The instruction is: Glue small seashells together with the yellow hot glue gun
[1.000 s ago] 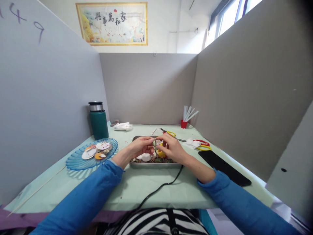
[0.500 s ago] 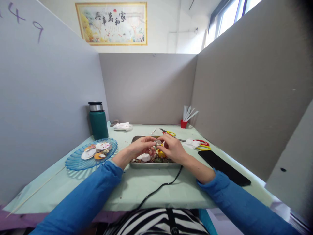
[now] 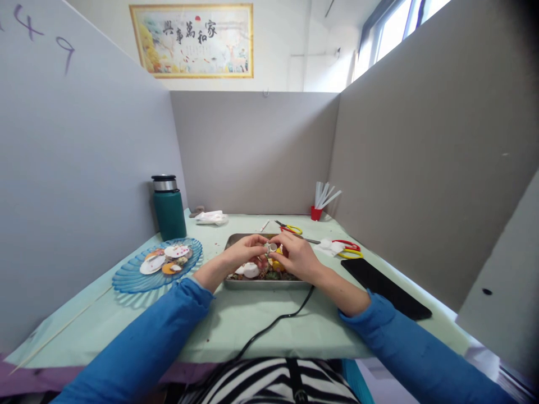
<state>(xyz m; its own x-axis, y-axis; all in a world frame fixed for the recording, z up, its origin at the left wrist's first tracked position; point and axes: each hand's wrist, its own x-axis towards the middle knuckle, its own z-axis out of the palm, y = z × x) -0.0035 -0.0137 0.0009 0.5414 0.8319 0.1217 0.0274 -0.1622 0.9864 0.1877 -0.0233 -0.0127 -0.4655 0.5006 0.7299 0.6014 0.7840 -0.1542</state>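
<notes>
Small pale piece [image 3: 272, 247] held between left hand [image 3: 246, 251] and right hand [image 3: 298, 257]

The piece is above the tray [image 3: 269, 285], in the narrow space where the two sets of fingers meet. It lies just to the right of the left fingertips and just to the left of the right fingertips, so neither hand is clearly nearer; both seem to touch it. The fingers of each hand look pinched together on it, the left from one side and the right from the other. A round, light face shows toward the person's body. Its long axis is too small to tell, and so is whether it is one part or two joined.

The wrists come in from opposite sides, and the hands face each other across the piece. Below them, in the tray, a white shell [image 3: 251, 271] lies beneath the left hand, and a yellow piece [image 3: 277, 263] shows just under the right fingers. The blue plate [image 3: 128, 282], with more shells on it, stands on the desk [image 3: 236, 314] well to the left; a black slab [image 3: 386, 288] lies to the right, beyond the right wrist.
</notes>
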